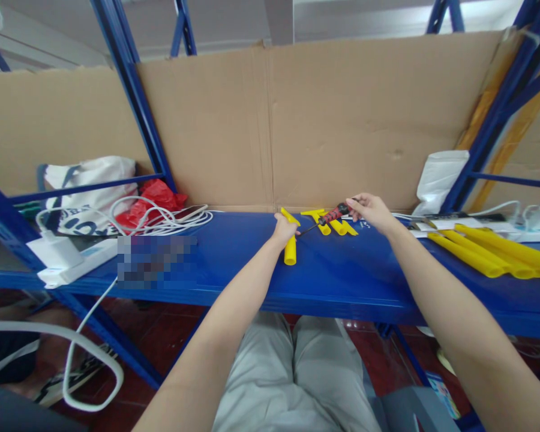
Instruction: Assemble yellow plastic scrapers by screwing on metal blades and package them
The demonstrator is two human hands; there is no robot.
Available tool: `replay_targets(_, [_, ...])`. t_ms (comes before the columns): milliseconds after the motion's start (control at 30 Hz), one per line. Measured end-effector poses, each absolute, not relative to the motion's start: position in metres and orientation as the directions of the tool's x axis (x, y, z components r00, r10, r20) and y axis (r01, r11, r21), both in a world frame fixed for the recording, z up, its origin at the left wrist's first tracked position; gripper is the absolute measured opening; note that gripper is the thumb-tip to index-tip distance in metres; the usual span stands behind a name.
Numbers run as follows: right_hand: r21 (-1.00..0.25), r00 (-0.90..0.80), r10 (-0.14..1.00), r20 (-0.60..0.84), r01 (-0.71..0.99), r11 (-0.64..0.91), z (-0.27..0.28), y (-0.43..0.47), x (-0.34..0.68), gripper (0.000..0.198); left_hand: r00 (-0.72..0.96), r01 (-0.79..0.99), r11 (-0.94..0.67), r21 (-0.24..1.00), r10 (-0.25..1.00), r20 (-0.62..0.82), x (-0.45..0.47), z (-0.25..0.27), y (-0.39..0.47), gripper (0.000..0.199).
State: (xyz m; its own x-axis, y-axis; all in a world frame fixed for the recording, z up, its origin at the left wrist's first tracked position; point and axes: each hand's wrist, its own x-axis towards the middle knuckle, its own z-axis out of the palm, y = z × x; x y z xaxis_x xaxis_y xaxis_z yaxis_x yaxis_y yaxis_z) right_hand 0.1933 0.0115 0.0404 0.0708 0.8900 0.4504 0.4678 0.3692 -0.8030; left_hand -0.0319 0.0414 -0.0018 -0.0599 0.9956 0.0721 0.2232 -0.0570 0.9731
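Observation:
My left hand (pixel 285 230) is wrapped round a yellow T-shaped scraper (pixel 290 252), whose tube handle points toward me on the blue shelf. In my right hand (pixel 369 211) is a screwdriver (pixel 333 214) with a red and black handle, gripped near its butt end. Its dark shaft slants down to the left, and the tip meets the side of the yellow piece beside my left fingers. Whether the tip sits in a screw is too small to tell. Just behind the screwdriver lie several more yellow pieces (pixel 337 227), some of them T-shaped.
Several yellow tubes (pixel 490 252) lie on the right of the blue shelf (pixel 243 258). White cables (pixel 171 219), a power strip (pixel 78 264), a red bag (pixel 150 201) and a white cloth bag (pixel 90 192) crowd the left. Cardboard (pixel 342 126) walls the back.

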Motion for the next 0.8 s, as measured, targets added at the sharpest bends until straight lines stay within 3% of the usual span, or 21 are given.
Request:
replay_targets(267, [-0.787, 0.235, 0.799, 0.553, 0.463, 0.408, 0.037, 0.021, 0.203, 0.041, -0.022, 0.165, 0.029, 0.986, 0.999, -0.025, -0.033, 0.003, 0.039, 0.043])
replay_targets(800, [-0.767, 0.202, 0.785, 0.585, 0.453, 0.454, 0.037, 0.018, 0.191, 0.043, 0.044, 0.129, 0.016, 0.991, 0.999, -0.022, -0.03, 0.0, 0.037, 0.045])
